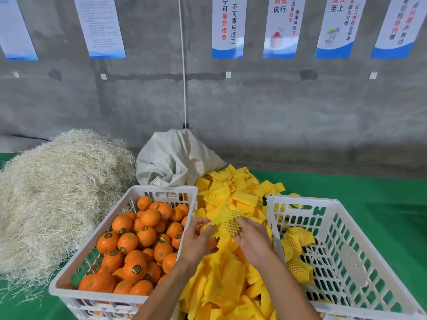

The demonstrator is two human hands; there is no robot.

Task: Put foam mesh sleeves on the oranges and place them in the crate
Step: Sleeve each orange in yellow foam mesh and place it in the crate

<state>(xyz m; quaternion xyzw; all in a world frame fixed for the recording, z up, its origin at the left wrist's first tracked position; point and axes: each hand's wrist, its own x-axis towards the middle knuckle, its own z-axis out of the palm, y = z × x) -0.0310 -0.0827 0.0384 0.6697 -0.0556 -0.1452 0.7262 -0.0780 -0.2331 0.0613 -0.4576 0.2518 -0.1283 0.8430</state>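
Left hand [199, 239] cups an orange [211, 243] at frame centre, right hand [250, 236] pinches the yellow mesh sleeve [227, 221] stretched just above-right of it, mouth facing the fruit.

My left hand [200, 239] and my right hand [250, 239] stretch a yellow foam mesh sleeve [227, 221] over the loose pile of flat yellow sleeves [221, 287]. A white plastic crate full of bare oranges [136, 248] stands at my left. At my right, another white slotted crate [346, 255] holds a few oranges already wrapped in yellow mesh [297, 252].
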